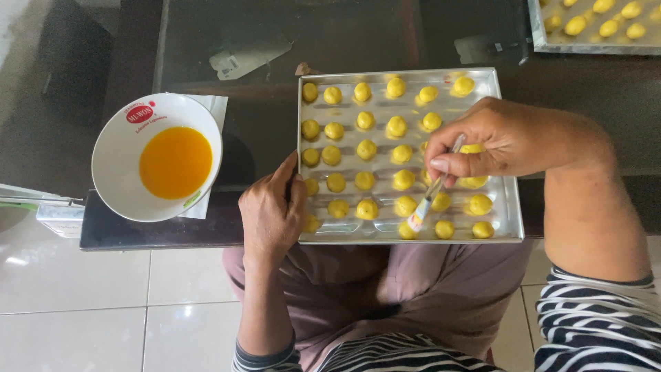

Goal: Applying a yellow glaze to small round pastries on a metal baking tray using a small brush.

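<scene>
A shiny metal baking tray (pixel 506 207) sits at the near edge of the dark tabletop (pixel 275 117), and everything else arranges itself around it. Rows of small yellow dough balls (pixel 366 149) fill the tray, spaced apart from one another. The person's right hand (pixel 492 141) hovers over the tray's right half, fingers pinched around a thin pastry brush (pixel 430 196) that slants down toward the tray's near edge; its bristled tip meets a dough ball in the front row (pixel 407 231). The left hand (pixel 272 210) grips the tray's left rim near its front corner, thumb lying up along the edge and fingers curled under the side. Well to the left of the tray stands a white bowl (pixel 113 162) of orange-yellow liquid (pixel 175 162), resting on a white paper napkin (pixel 213 107). Beyond the tray's far right corner, another tray (pixel 551 43) of the same yellow balls is partly in view. Below the tray's near edge are the person's lap and striped sleeves.
</scene>
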